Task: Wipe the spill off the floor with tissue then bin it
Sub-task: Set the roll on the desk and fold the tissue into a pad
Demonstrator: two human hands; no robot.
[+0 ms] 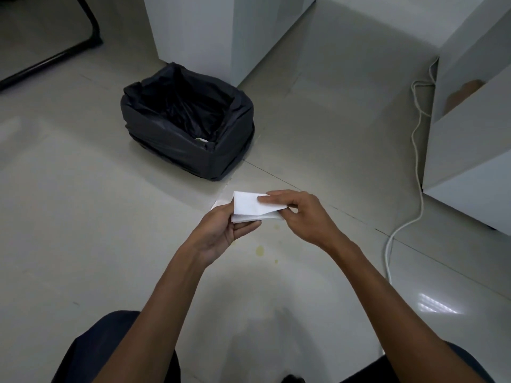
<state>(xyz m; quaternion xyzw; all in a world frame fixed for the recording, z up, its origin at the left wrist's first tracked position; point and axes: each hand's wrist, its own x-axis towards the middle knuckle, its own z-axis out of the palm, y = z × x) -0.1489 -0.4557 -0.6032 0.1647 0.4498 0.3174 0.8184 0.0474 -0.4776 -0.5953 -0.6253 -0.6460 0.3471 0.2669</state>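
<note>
A folded white tissue (250, 207) is held between both hands above the pale tiled floor. My left hand (221, 230) cups it from below and my right hand (298, 214) pinches its right side with the fingers laid across the top. Small yellowish spill spots (260, 250) lie on the floor just below the hands, with a smaller drop (276, 261) beside them. Beyond the hands stands a low bin lined with a black bag (188, 120), its mouth open, something pale showing at the bottom.
White cabinets (210, 31) rise behind the bin and another white unit (470, 150) stands at the right. A white cable (414, 167) trails over the floor along that unit. A black chair leg (69, 48) crosses the top left. My knees show at the bottom edge.
</note>
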